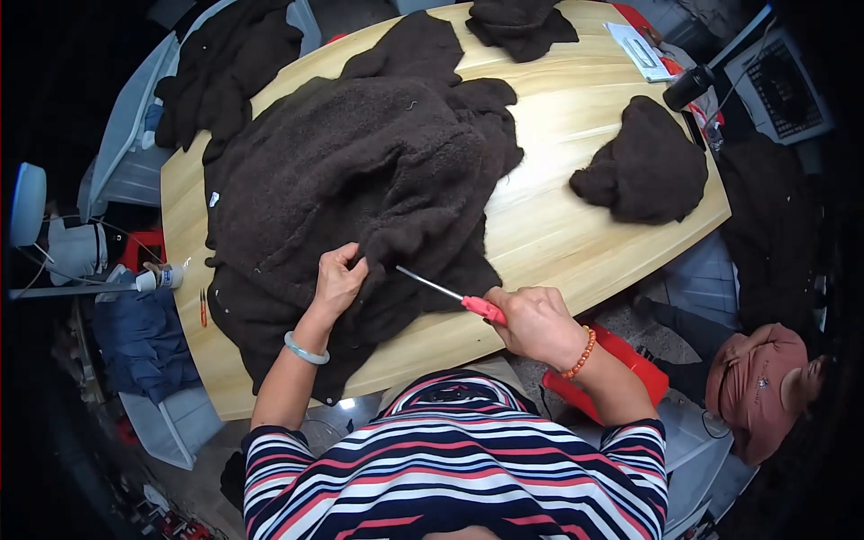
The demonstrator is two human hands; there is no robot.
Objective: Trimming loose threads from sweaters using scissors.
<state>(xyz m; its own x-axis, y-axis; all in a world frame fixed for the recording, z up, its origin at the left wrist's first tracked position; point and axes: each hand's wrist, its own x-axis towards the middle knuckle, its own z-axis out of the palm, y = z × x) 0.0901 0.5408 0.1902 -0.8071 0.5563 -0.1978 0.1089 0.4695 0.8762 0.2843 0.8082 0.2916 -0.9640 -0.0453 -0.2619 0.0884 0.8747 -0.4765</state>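
A large dark brown fuzzy knit garment [315, 171] lies spread and rumpled over the left and middle of the table. My left hand [340, 281], with a pale bangle on its wrist, pinches a fold of it near the front. My right hand [540, 324] is closed round a red-handled tool with a thin metal shaft [481, 309]. That shaft points left and up, its tip close to the raised fold beside my left fingers. Whether the tip touches the cloth, and how it is shaped, I cannot tell.
On the wooden table [549, 144] sit a brown knit bundle [652, 166], a black cylinder [688, 87], papers [637, 52] and orange-handled tweezers or snips [203, 308]. Brown cloth [229, 72] hangs over the far-left edge. A seated person [760, 387] is at the right, beyond a red stool [621, 373].
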